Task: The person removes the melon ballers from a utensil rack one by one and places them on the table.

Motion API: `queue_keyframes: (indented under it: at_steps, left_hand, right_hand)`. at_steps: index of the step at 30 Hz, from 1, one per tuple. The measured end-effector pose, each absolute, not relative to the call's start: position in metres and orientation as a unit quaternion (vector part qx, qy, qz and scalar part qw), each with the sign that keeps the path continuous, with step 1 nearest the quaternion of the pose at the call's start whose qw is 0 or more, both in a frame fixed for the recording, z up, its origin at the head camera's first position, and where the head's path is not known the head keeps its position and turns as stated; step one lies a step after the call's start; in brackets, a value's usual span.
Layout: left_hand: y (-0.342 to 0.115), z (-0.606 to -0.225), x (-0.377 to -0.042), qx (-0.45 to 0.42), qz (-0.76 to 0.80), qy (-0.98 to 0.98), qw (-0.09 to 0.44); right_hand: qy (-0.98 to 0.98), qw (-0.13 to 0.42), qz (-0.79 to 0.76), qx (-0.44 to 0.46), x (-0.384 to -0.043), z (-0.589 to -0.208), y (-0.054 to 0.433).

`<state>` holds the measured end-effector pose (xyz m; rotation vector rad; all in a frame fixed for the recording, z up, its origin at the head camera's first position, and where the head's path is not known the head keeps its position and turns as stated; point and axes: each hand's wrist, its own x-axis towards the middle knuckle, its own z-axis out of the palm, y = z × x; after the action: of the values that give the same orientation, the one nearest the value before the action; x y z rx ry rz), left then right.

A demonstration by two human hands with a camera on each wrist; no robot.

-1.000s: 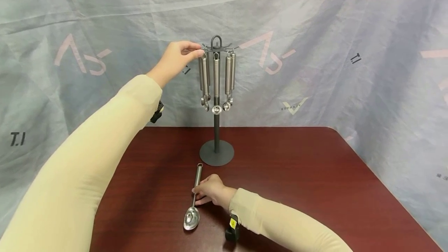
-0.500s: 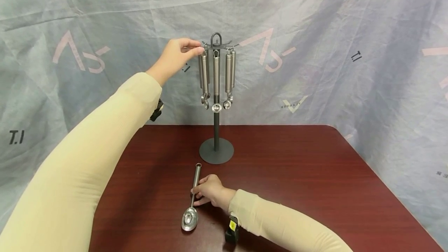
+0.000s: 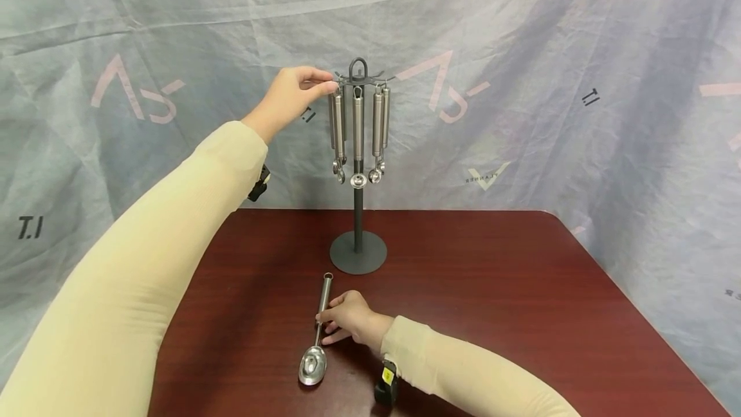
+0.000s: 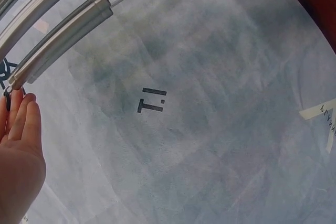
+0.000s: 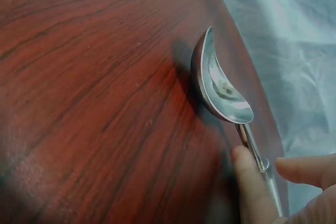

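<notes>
A metal spoon (image 3: pixel 313 365) with a deep oval bowl is low over the table in front of the stand, its ringed handle pointing away. My right hand (image 3: pixel 350 319) pinches the handle near its neck; in the right wrist view a finger and the thumb lie either side of it. Whether the bowl touches the table, I cannot tell. At the top left of the dark utensil stand (image 3: pixel 358 211), my left hand (image 3: pixel 292 95) pinches a hook between thumb and fingers. Several steel utensils (image 3: pixel 358 130) with small round ends hang from the stand, one (image 4: pixel 65 38) right by the left fingertips.
The stand's round base (image 3: pixel 358 262) rests on the reddish-brown table (image 3: pixel 492 288) near the back. Behind the table hangs a grey printed cloth (image 3: pixel 521 82), which also runs along the right side.
The spoon's bowl end has shifted slightly left and toward me with the right hand. The left hand stays at the hook.
</notes>
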<state>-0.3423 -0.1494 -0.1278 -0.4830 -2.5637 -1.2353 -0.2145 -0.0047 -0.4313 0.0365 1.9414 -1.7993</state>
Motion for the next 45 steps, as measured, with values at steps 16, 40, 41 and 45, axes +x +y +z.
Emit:
queue_keyframes:
  at_steps: [16, 40, 41, 45]
  left_hand:
    - [-0.136, -0.127, -0.343, -0.175, -0.428, -0.878, 0.121]
    - [-0.156, -0.127, -0.343, -0.203, -0.383, -0.894, 0.116]
    - [-0.155, -0.128, -0.344, -0.206, -0.383, -0.893, 0.117]
    - [-0.152, -0.128, -0.346, -0.205, -0.386, -0.891, 0.126]
  right_hand:
    - [0.726, 0.23, -0.647, -0.013, -0.243, -0.395, 0.034]
    - [0.713, 0.183, -0.676, -0.028, -0.273, -0.319, 0.063]
    - [0.714, 0.175, -0.678, -0.022, -0.275, -0.315, 0.066]
    - [0.706, 0.14, -0.694, -0.021, -0.285, -0.299, 0.077]
